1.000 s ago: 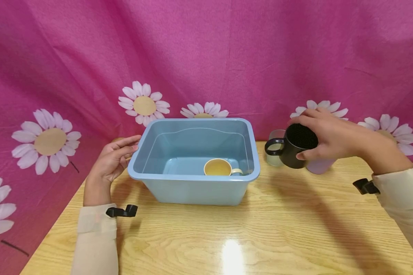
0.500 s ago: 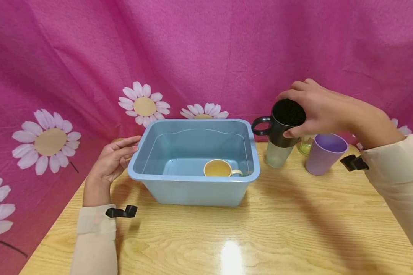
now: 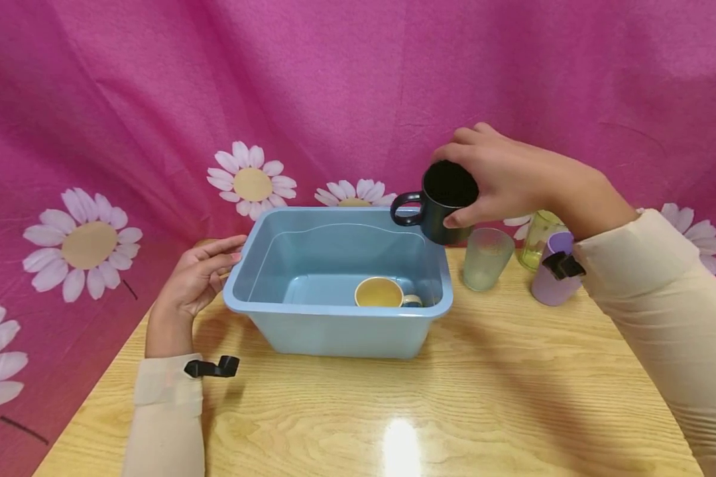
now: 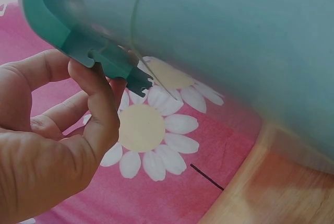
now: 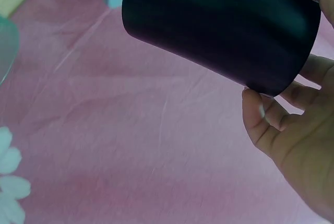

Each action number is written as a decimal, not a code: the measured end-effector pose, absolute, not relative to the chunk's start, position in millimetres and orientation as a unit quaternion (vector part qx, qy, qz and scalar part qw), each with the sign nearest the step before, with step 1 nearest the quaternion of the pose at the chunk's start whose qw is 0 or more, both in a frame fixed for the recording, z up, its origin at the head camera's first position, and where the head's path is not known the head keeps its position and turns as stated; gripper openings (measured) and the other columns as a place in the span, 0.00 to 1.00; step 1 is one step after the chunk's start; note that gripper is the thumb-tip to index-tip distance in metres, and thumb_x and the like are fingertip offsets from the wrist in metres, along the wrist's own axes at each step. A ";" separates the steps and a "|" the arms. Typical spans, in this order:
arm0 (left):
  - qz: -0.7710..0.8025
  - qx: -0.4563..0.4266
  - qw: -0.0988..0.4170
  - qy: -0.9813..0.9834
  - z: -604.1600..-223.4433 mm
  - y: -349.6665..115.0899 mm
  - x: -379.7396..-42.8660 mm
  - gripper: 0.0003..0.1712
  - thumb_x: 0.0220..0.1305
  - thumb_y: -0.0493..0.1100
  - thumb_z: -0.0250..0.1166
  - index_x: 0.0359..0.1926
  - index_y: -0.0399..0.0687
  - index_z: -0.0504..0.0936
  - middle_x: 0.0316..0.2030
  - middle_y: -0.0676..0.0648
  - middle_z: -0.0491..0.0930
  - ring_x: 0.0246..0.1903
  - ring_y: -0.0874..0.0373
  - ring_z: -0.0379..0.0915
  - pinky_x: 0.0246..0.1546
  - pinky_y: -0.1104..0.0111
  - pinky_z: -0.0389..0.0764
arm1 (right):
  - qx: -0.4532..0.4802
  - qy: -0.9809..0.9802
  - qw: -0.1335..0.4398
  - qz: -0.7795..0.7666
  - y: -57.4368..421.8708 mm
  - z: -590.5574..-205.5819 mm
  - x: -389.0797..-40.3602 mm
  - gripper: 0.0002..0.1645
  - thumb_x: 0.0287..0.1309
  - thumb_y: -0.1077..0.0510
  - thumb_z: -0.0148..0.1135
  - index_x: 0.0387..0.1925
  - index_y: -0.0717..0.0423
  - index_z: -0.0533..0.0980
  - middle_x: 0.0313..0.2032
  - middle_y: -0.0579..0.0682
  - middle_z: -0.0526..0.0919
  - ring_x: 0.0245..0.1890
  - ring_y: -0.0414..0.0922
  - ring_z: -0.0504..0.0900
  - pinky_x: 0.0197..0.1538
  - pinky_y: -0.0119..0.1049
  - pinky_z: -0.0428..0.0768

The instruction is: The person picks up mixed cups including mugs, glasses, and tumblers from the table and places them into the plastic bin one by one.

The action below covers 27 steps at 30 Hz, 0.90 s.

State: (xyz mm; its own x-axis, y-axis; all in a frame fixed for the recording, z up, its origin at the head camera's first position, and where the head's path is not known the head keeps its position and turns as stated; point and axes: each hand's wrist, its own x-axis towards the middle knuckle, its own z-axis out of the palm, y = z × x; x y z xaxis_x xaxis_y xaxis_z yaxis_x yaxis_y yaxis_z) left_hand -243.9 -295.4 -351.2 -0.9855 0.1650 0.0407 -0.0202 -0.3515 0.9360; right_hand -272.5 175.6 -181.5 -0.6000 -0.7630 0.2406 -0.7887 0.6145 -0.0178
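In the head view, my right hand [image 3: 501, 172] grips a black mug [image 3: 444, 205] by its rim from above. The mug is raised, near the tub's back right corner, with its handle pointing left. The right wrist view shows the dark mug wall [image 5: 219, 31] with fingers and thumb at its rim. A blue plastic tub [image 3: 337, 331] stands on the table; inside at the right lies a yellow cup [image 3: 378, 292]. My left hand [image 3: 193, 281] touches the tub's left rim from outside. In the left wrist view its fingertips meet the underside of the rim [image 4: 96, 54].
Right of the tub stand a frosted glass [image 3: 486, 262], a yellow-green glass [image 3: 537, 242] and a purple cup [image 3: 553, 285], partly behind my right wrist. A pink flowered cloth [image 3: 358, 99] hangs behind the wooden table [image 3: 310, 411].
My right hand has lifted the black mug and carried it left from beside the glasses to the tub's back right corner. The left hand and tub have stayed put.
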 end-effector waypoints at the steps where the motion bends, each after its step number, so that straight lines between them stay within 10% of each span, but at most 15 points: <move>1: 0.820 0.064 0.058 0.566 -351.1 -295.4 -244.0 0.18 0.71 0.26 0.59 0.52 0.43 0.88 0.42 0.47 0.89 0.40 0.57 0.87 0.42 0.66 0.88 | 0.439 -0.891 0.103 0.061 171.4 -181.6 -272.9 0.39 0.42 0.49 0.81 0.56 0.57 0.78 0.44 0.53 0.77 0.47 0.52 0.69 0.46 0.46 0.68; 27: 0.817 0.064 0.059 0.570 -351.9 -292.0 -247.9 0.17 0.71 0.26 0.59 0.53 0.43 0.88 0.42 0.48 0.89 0.40 0.58 0.87 0.43 0.66 0.88 | 0.484 -0.873 0.042 0.053 79.2 -208.2 -273.1 0.44 0.49 0.41 0.78 0.63 0.56 0.73 0.51 0.51 0.75 0.54 0.49 0.66 0.50 0.41 0.76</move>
State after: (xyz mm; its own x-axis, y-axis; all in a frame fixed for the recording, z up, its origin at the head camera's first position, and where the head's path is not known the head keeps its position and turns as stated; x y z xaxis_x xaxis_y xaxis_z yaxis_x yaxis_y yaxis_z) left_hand -247.9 -292.0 -351.9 -0.9849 0.1689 0.0379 -0.0228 -0.3439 0.9387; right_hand -273.1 79.2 -208.2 -0.5285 -0.8397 0.1250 -0.8486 0.5265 -0.0511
